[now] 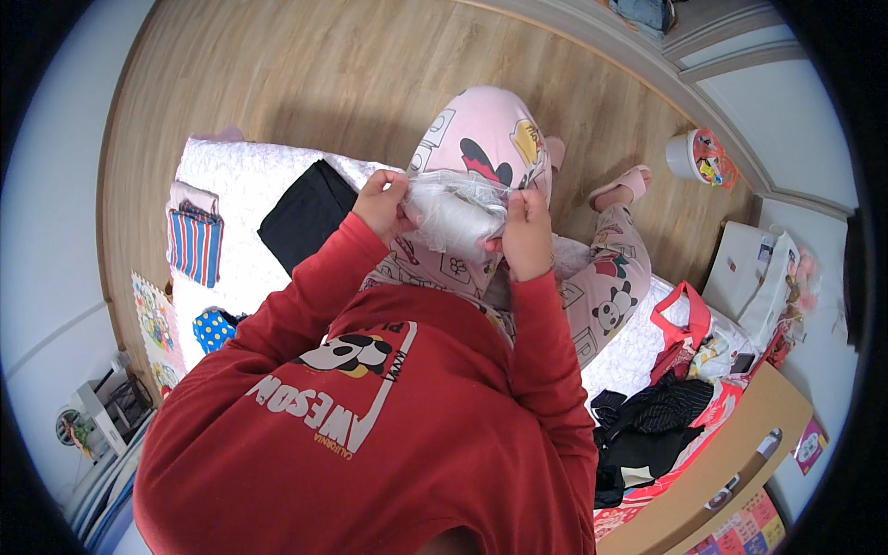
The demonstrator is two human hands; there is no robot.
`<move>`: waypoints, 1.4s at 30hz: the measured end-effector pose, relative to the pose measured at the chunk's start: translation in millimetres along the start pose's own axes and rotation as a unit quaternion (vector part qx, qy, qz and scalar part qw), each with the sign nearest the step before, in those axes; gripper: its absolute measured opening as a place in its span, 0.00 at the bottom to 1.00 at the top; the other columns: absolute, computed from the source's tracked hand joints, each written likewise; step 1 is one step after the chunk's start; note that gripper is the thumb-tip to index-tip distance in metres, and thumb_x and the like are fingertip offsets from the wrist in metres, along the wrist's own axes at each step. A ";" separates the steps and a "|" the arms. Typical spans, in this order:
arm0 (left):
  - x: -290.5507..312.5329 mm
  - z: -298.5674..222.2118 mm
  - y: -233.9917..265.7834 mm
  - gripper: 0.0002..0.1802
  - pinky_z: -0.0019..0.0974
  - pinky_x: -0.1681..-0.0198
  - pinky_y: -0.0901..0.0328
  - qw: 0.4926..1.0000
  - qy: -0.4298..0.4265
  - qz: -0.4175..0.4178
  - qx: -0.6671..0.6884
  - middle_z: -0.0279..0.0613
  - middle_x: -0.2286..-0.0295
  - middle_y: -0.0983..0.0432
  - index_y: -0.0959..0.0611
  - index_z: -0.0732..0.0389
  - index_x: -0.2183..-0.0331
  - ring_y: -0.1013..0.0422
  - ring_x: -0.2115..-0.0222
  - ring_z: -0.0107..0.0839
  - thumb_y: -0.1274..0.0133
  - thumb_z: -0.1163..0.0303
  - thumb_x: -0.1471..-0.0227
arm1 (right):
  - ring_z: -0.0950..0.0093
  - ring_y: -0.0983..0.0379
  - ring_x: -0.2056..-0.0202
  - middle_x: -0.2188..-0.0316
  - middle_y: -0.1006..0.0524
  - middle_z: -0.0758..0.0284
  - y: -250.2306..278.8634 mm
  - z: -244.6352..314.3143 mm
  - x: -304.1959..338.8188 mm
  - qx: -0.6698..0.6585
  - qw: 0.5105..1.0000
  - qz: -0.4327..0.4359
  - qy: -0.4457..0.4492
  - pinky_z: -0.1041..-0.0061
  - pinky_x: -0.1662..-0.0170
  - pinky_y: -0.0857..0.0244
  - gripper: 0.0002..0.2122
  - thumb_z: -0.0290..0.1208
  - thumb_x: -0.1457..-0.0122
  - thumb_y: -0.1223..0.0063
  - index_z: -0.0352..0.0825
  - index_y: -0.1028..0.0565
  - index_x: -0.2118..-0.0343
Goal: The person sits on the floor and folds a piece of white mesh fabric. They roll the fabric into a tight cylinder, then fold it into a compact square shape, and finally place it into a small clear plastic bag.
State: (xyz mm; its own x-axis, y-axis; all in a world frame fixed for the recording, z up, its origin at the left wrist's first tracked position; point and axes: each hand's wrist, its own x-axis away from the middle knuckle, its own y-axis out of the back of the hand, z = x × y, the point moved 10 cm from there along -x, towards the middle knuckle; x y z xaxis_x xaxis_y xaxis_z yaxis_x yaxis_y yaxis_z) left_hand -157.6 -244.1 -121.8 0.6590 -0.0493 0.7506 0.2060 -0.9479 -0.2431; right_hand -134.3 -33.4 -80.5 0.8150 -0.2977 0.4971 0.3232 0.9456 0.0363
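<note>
A transparent plastic bag point(453, 215) with something white and soft-looking inside is stretched between my two hands, above my lap. My left hand point(382, 205) pinches the bag's left upper corner between thumb and fingers. On the opposite side, my right hand point(528, 239) grips the bag's right edge, its fingers curled inward. What the white contents are, I cannot make out. Just left of my left hand, a folded black cloth point(305, 215) lies on the white quilted bed cover point(245, 171).
Folded striped clothing point(195, 242) and a blue polka-dot cloth point(213, 328) lie on the left. Dark clothes point(647, 425) are heaped at the right, beside a red-strapped item point(684, 319). A white bin point(685, 155) stands on the wooden floor point(351, 83) by the wall.
</note>
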 end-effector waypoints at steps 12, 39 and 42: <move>63.7 -73.8 -31.9 0.06 0.18 0.76 0.45 0.906 -0.415 0.073 -0.044 0.31 0.80 0.34 0.35 0.61 0.67 0.42 0.80 0.14 0.63 0.68 0.44 | 0.75 0.34 0.74 0.77 0.31 0.62 7.2 72.4 70.7 0.178 0.896 -0.068 0.402 0.77 0.68 0.40 0.06 0.27 0.44 0.61 0.30 0.33 0.68; 63.8 -63.1 -41.1 0.09 0.23 0.79 0.43 0.850 -0.354 0.154 -0.358 0.32 0.85 0.38 0.36 0.62 0.73 0.41 0.83 0.17 0.53 0.70 0.49 | 0.79 0.38 0.83 0.84 0.34 0.68 -5.7 42.7 61.4 0.119 0.945 0.062 0.299 0.81 0.78 0.43 0.05 0.28 0.47 0.54 0.33 0.33 0.72; 51.4 -58.7 -42.9 0.08 0.21 0.81 0.47 0.884 -0.319 0.135 -0.312 0.28 0.87 0.40 0.35 0.60 0.74 0.45 0.85 0.15 0.53 0.70 0.49 | 0.79 0.41 0.86 0.87 0.36 0.68 0.5 38.4 49.4 0.095 0.968 0.004 0.231 0.80 0.81 0.45 0.06 0.29 0.46 0.55 0.33 0.34 0.74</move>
State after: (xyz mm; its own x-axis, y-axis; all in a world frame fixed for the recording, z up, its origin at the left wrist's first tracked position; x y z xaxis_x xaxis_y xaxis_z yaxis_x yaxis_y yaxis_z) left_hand -175.1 -224.4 -36.8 0.9386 -0.3011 0.1683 -0.3293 -0.9276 0.1765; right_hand -112.4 -42.6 -22.6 0.9592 -0.2764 0.0593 0.2581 0.9419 0.2150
